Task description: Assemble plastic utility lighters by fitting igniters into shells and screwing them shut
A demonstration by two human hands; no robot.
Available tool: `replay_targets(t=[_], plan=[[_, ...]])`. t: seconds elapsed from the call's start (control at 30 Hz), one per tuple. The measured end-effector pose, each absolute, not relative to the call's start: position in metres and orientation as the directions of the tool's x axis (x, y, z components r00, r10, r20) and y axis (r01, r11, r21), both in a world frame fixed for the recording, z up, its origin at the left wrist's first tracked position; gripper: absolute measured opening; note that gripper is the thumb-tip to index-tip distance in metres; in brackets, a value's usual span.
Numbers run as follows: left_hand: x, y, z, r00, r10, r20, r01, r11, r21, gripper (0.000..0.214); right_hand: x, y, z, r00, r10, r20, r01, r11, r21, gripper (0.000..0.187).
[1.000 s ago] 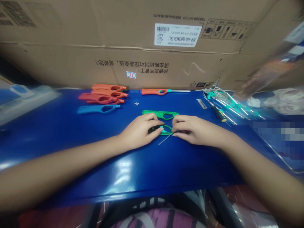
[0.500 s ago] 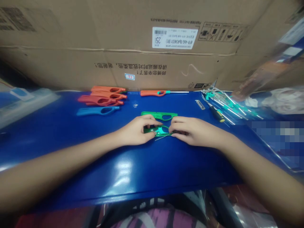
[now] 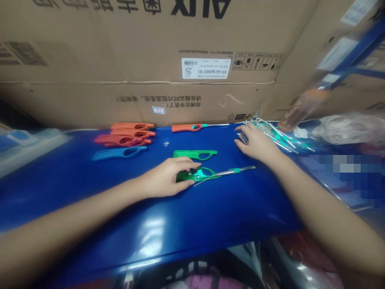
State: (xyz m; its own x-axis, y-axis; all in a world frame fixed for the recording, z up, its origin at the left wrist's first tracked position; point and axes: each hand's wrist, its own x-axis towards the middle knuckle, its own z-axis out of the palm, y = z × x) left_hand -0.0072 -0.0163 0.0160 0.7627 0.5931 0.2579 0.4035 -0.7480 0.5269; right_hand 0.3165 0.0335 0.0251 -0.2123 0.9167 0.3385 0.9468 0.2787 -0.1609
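Note:
My left hand (image 3: 167, 176) is closed around the handle end of an opened green gas lighter (image 3: 207, 178) lying on the table. Its teal trigger shows, a thin wire crosses it, and a metal rod (image 3: 227, 172) points right. Just behind lies another green casing half (image 3: 195, 154). My right hand (image 3: 257, 141) is at the back right with thumb and fingers apart, around a small clear-and-grey piece (image 3: 243, 138). It reaches over the near side of a pile of metal rods with teal parts (image 3: 282, 136). The screwdriver is hidden, seemingly under that hand.
Orange lighter casings (image 3: 126, 134) and a blue one (image 3: 118, 153) lie at the back left. An orange lighter with a rod (image 3: 188, 127) lies by the cardboard box (image 3: 144, 52). Tiny pale pins (image 3: 166, 143) are near it. A bottle (image 3: 300, 110) stands at the right.
My right hand has left the green lighter and moved right and back to the small piece near the rod pile. My left hand stays on the lighter. The view has tilted upward slightly.

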Motion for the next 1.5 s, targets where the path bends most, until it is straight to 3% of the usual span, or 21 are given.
replay_targets(t=[0.13,0.23,0.33,0.37,0.43,0.5,0.63,0.73,0.9,1.0,1.2,1.33,1.5], plan=[[0.002,-0.024,0.008,0.718,0.611,0.333,0.391,-0.75,0.534,0.041,0.332,0.049,0.013,-0.039,0.973,0.226,0.976,0.085,-0.2,0.037],[0.007,-0.03,0.007,0.683,0.622,0.382,0.385,-0.752,0.535,0.04,0.326,0.049,0.016,-0.037,0.976,0.213,0.964,0.091,-0.249,0.031],[0.009,-0.033,0.009,0.575,0.707,0.411,0.41,-0.684,0.604,0.032,0.306,0.037,0.026,-0.069,0.978,0.199,0.934,0.133,-0.331,0.023],[0.01,-0.033,0.01,0.529,0.743,0.409,0.414,-0.647,0.64,0.03,0.296,0.031,0.028,-0.096,0.977,0.192,0.911,0.164,-0.379,0.024],[0.011,-0.032,0.01,0.45,0.803,0.39,0.4,-0.572,0.716,0.031,0.274,0.014,0.031,-0.22,0.961,0.165,0.697,0.274,-0.663,0.035],[0.013,-0.031,0.009,0.4,0.838,0.372,0.352,-0.515,0.781,0.034,0.251,-0.005,0.029,-0.375,0.889,0.262,0.495,0.431,-0.755,0.033],[0.016,-0.034,0.007,0.376,0.861,0.342,0.244,-0.448,0.86,0.037,0.223,-0.03,0.02,-0.541,0.715,0.443,0.367,0.675,-0.641,0.016],[0.015,-0.034,0.007,0.359,0.866,0.349,0.209,-0.439,0.874,0.033,0.225,-0.035,0.021,-0.592,0.647,0.481,0.381,0.751,-0.54,0.013],[0.009,-0.025,0.008,0.298,0.876,0.38,0.291,-0.462,0.838,0.027,0.246,-0.033,0.035,-0.796,0.569,0.208,0.474,0.799,-0.37,0.012],[0.006,-0.02,0.006,0.33,0.856,0.398,0.363,-0.504,0.783,0.029,0.25,-0.032,0.037,-0.831,0.543,0.122,0.488,0.816,-0.309,0.007],[0.004,-0.021,0.001,0.426,0.843,0.329,0.418,-0.506,0.755,0.027,0.244,-0.031,0.032,-0.776,0.61,0.159,0.481,0.737,-0.475,0.007],[0.004,-0.022,0.0,0.426,0.835,0.349,0.329,-0.502,0.8,0.014,0.241,-0.029,0.033,-0.627,0.753,0.202,0.5,0.587,-0.637,0.011],[0.004,-0.025,0.004,0.53,0.754,0.388,0.383,-0.621,0.684,0.014,0.24,-0.027,0.033,-0.535,0.845,-0.014,0.377,0.224,-0.899,0.022]])
